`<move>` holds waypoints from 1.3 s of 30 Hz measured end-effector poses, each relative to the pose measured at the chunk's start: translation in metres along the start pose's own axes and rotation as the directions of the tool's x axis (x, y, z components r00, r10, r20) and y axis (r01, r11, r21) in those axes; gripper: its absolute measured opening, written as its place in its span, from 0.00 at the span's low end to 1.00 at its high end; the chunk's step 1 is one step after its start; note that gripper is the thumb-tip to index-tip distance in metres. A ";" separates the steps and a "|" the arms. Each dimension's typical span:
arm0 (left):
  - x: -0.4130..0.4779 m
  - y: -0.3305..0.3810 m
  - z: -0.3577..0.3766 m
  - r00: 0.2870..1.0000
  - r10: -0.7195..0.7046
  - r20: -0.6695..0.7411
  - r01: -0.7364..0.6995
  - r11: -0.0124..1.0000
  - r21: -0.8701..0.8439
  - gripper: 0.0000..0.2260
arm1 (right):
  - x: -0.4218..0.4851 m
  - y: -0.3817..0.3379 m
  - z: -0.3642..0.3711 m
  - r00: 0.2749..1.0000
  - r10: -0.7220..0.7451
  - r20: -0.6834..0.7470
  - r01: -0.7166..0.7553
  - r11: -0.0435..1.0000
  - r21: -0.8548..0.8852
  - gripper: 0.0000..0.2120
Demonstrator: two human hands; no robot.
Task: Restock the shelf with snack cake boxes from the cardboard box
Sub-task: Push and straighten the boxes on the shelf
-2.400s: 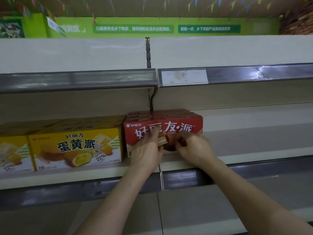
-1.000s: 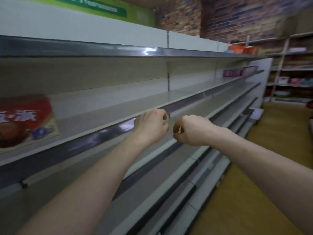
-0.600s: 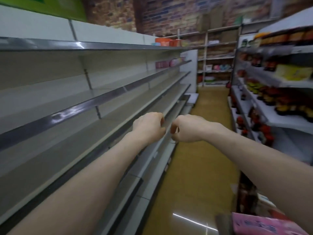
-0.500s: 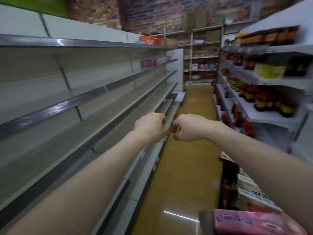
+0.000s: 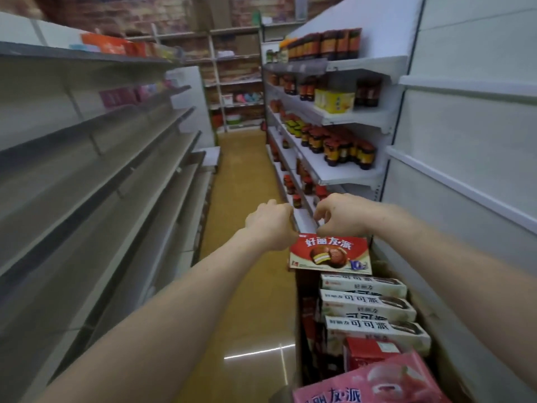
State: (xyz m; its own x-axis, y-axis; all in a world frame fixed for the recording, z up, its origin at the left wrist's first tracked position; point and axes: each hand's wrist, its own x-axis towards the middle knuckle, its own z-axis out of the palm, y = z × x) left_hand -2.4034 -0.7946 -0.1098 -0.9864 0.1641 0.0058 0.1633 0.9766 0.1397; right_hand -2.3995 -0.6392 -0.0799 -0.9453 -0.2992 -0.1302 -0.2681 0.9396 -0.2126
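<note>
Head view: both hands, left (image 5: 268, 226) and right (image 5: 341, 213), are loosely curled, nothing held. Just below them, a cardboard box (image 5: 425, 312) is packed with snack boxes: red one (image 5: 329, 254) nearest, white ones (image 5: 366, 301) behind.

In my cardboard box (image 5: 436, 321) I count 1 red snack cake box (image 5: 329, 254) standing up front, 3 white cocoa pie boxes (image 5: 367, 301) lying in a row behind it, 1 smaller red box (image 5: 369, 351), and 1 pink box (image 5: 377, 382) nearest me.
</note>
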 end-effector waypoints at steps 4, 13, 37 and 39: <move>0.057 0.001 0.034 0.992 0.085 0.093 -0.085 0.996 -0.001 0.26 | 0.035 0.035 0.020 0.989 0.146 0.019 -0.147 0.989 0.025 0.25; 0.157 -0.021 0.120 0.961 0.154 0.228 -0.159 0.987 0.006 0.32 | 0.125 0.073 0.106 0.939 0.333 0.090 -0.339 0.938 0.070 0.35; 0.253 -0.025 0.210 0.916 0.166 0.366 -0.234 0.961 0.149 0.31 | 0.205 0.118 0.198 0.958 0.287 -0.027 -0.288 0.950 -0.123 0.41; 0.250 -0.024 0.207 0.919 0.165 0.358 -0.238 0.956 0.170 0.34 | 0.203 0.119 0.195 0.960 0.278 -0.031 -0.279 0.948 -0.156 0.40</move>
State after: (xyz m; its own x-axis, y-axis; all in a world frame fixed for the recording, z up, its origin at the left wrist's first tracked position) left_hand -2.6504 -0.7480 -0.3162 -0.8735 0.3613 -0.3263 0.3935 0.9186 -0.0362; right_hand -2.5869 -0.6209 -0.3202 -0.9878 -0.0211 -0.1543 -0.0191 0.9997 -0.0144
